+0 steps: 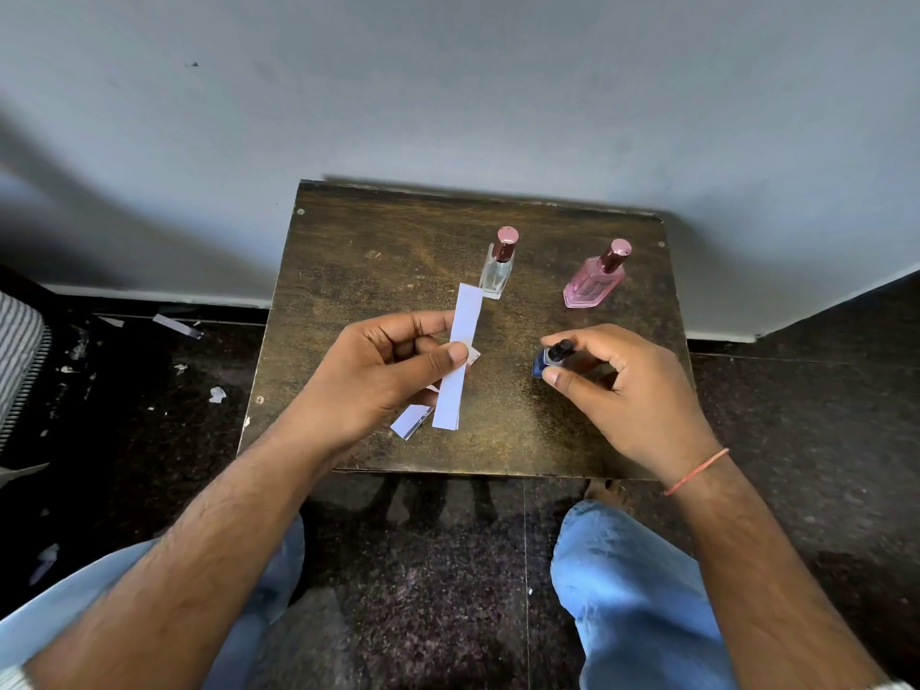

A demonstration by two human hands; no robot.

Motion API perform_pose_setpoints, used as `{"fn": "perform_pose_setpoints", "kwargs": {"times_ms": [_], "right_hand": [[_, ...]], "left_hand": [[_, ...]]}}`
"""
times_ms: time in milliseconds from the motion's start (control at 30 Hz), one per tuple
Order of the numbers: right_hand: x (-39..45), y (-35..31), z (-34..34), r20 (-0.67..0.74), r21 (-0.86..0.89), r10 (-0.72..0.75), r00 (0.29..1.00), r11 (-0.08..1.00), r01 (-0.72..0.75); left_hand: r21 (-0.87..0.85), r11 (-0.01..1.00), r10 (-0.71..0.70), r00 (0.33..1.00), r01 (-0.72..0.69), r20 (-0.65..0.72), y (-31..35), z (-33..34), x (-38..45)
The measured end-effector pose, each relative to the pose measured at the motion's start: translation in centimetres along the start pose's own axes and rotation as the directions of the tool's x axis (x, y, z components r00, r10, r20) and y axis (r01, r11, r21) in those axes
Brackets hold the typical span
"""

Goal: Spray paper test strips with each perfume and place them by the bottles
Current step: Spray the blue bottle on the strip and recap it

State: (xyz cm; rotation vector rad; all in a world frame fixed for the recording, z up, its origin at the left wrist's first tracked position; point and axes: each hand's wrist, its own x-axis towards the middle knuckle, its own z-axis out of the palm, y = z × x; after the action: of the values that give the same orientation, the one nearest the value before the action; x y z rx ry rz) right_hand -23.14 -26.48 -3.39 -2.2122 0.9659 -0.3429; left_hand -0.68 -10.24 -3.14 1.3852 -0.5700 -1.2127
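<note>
My left hand point(393, 371) pinches a white paper strip point(460, 351) between thumb and fingers, holding it upright over the small dark wooden table point(348, 271). Another white strip point(410, 421) pokes out below that hand, just above the table. To the right, my right hand point(622, 385) grips a small blue perfume bottle point(545, 361) with a black sprayer, its nozzle turned toward the held strip. A clear bottle with a pink cap point(498, 266) stands at the back centre. A pink bottle point(595, 278) stands to its right.
The table stands against a grey wall. Paper scraps point(179, 326) litter the dark floor at the left. My knees in blue jeans point(632, 590) sit below the table's front edge. A striped object point(20, 351) is at the far left.
</note>
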Motion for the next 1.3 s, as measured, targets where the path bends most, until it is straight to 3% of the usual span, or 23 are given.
{"fn": "perform_pose_setpoints", "kwargs": {"times_ms": [167,233,333,400,467,533,633,700,833,1000,1133,1200,1300], "right_hand": [[-0.2,0.1,0.0,-0.022,0.002,-0.021,1.0,1.0,0.021],[-0.3,-0.5,-0.1,-0.113,-0.008,-0.076,0.991,0.997,0.076],[-0.7,-2.7,-0.1,-0.341,-0.027,-0.234,0.91,0.971,0.239],[-1.2,-4.6,0.6,-0.414,-0.067,-0.335,0.847,0.939,0.338],[-1.6,-6.1,2.0,-0.411,-0.071,-0.399,0.82,0.91,0.407],[-1.7,-7.3,4.0,-0.367,-0.026,-0.395,0.842,0.909,0.416],[-1.6,-8.1,6.9,-0.258,0.071,-0.269,0.928,0.953,0.296],[-1.5,-8.9,8.5,-0.14,0.244,-0.084,0.987,0.963,0.117],[-0.8,-10.9,9.5,0.092,0.597,0.214,0.972,0.77,-0.226],[-0.3,-12.0,9.9,0.119,0.618,0.237,0.964,0.743,-0.259],[0.3,-12.0,10.2,0.119,0.625,0.257,0.959,0.731,-0.273],[0.8,-11.6,10.1,0.104,0.645,0.29,0.952,0.709,-0.286],[1.6,-11.3,9.8,0.096,0.662,0.341,0.935,0.68,-0.316]], "left_hand": [[-0.008,0.999,0.036,0.999,-0.036,-0.028,0.4,-0.8,0.0],[-0.025,0.998,0.048,0.996,-0.05,-0.071,0.7,-1.3,-0.1],[0.003,0.997,0.082,0.986,-0.082,-0.147,0.8,-2.3,0.0],[0.044,0.994,0.108,0.973,-0.101,-0.205,0.5,-2.9,0.0],[0.063,0.992,0.12,0.961,-0.108,-0.25,0.1,-3.4,0.1],[0.069,0.991,0.13,0.955,-0.115,-0.268,0.2,-3.5,-0.1],[0.072,0.988,0.153,0.954,-0.14,-0.256,0.3,-3.4,-0.5],[0.09,0.985,0.168,0.954,-0.15,-0.249,0.1,-3.7,-0.8],[0.137,0.98,0.173,0.958,-0.144,-0.23,-0.1,-4.0,-1.5],[0.179,0.968,0.21,0.954,-0.173,-0.213,-0.7,-4.9,-2.1],[0.302,0.944,0.229,0.925,-0.135,-0.302,-1.0,-6.3,-2.2],[0.449,0.889,0.266,0.9,-0.091,-0.344,-1.2,-6.7,-1.9],[0.707,0.705,0.365,0.886,-0.061,-0.287,-1.3,-6.7,-1.6]]}}
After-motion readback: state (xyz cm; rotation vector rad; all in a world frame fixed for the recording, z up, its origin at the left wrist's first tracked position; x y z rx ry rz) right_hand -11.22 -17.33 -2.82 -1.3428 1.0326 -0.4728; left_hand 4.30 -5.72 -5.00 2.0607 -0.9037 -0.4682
